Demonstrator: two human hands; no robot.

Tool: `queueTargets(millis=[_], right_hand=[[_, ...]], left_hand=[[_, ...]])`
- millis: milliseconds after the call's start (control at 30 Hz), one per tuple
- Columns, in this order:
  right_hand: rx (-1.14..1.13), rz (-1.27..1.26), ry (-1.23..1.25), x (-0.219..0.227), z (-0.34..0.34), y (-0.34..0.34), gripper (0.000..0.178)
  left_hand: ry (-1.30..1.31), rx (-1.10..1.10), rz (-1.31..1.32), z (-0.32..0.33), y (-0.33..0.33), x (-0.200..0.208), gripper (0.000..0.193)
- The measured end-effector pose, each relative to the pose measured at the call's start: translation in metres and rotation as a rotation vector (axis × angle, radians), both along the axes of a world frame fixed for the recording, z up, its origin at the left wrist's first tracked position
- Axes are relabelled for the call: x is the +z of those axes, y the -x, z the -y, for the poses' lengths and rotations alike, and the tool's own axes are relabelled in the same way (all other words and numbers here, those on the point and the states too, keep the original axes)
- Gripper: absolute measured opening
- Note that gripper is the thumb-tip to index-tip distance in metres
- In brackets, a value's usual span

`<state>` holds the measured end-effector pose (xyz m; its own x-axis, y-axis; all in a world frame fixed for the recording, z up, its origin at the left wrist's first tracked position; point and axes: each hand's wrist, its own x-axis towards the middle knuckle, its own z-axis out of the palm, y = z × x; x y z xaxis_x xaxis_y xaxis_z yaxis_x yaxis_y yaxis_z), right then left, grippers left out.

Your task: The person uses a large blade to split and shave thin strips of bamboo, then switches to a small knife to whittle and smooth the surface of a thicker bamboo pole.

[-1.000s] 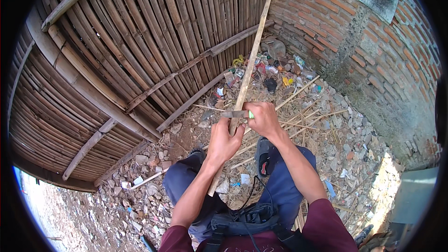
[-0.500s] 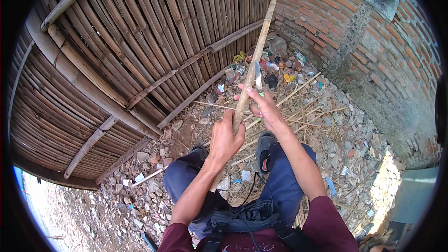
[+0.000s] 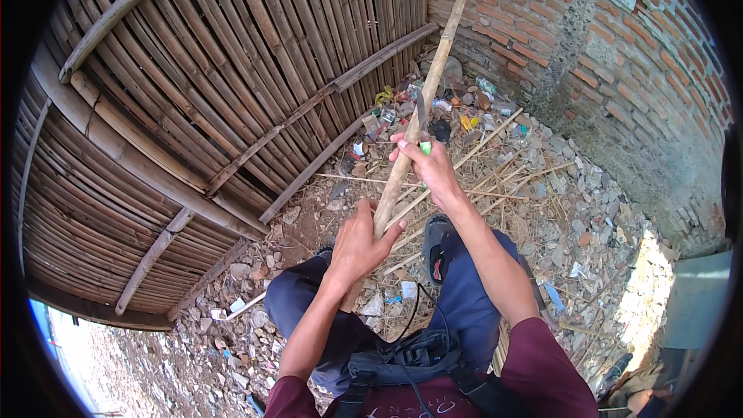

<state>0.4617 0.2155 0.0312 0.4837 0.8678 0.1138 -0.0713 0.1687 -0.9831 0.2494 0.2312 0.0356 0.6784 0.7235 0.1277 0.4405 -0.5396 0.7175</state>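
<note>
Gripping at the left, the left hand (image 3: 358, 244) wraps the long pale pole (image 3: 395, 178), which slants up and away under both hands, and there's the green-handled knife (image 3: 422, 114) clasped in the right hand (image 3: 436, 170), fingers touching the wood! Should the pole roll or the blade skid, those close fingers could get cut, I'd judge; for writing, only partial upside-down print on the maroon shirt (image 3: 546, 371).
</note>
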Motion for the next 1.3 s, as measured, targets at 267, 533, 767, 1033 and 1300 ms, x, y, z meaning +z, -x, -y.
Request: queueTargets(millis=[267, 533, 767, 1033, 1300], right_hand=[[-0.009, 0.049, -0.015, -0.015, -0.001, -0.015, 0.031], [-0.132, 0.711, 0.042, -0.004, 0.018, -0.024, 0.033], [-0.142, 0.877, -0.036, -0.008, 0.012, -0.010, 0.024], [-0.071, 1.037, 0.009, -0.018, 0.003, 0.015, 0.027], [-0.125, 1.143, 0.009, -0.024, 0.001, 0.017, 0.028]], left_hand=[[-0.070, 0.052, -0.233, 0.012, 0.009, -0.002, 0.048], [0.256, -0.028, 0.045, -0.010, 0.005, -0.009, 0.040], [0.149, 0.065, 0.092, -0.032, -0.019, 0.010, 0.033], [0.180, 0.033, 0.140, -0.035, -0.013, -0.008, 0.034], [0.127, 0.055, 0.210, -0.025, -0.012, -0.008, 0.026]])
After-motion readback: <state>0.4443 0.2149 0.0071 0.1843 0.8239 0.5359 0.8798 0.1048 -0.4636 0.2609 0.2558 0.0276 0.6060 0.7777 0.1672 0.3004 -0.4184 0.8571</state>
